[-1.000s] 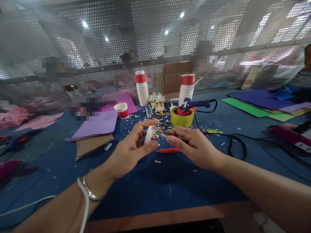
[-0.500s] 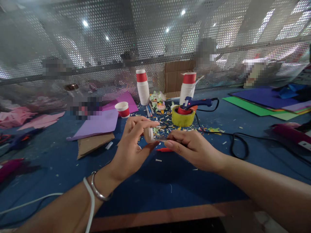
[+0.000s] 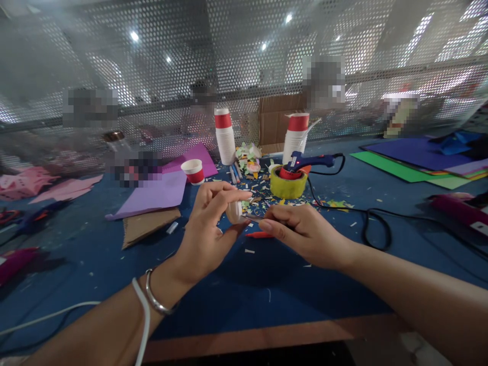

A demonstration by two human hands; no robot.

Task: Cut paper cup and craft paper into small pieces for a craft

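Pinched between the thumb and fingers of my left hand (image 3: 208,229) is a small white round piece (image 3: 234,211), turned on edge, that looks like a paper cup bottom. My right hand (image 3: 301,231) is closed round a thin metal tool (image 3: 252,218). Its slim tip points left and meets the lower edge of the white piece; whether it has gone in I cannot tell. The tool's handle is hidden in my fist, so its kind does not show. Beneath my right fingers a red pen (image 3: 260,235) lies on the table.
Paper scraps (image 3: 263,195) litter the blue table (image 3: 263,310). A glue gun (image 3: 310,161) rests on a yellow tape roll (image 3: 287,185), its cord trailing right. Behind are two cup stacks (image 3: 225,142) and a single cup (image 3: 193,173). Purple paper (image 3: 154,195) lies left, coloured sheets (image 3: 412,157) right.
The metal tip in my right hand has moved left to the white piece. My left fingers have curled further over that piece and tilted it. Over the last half second little differs.
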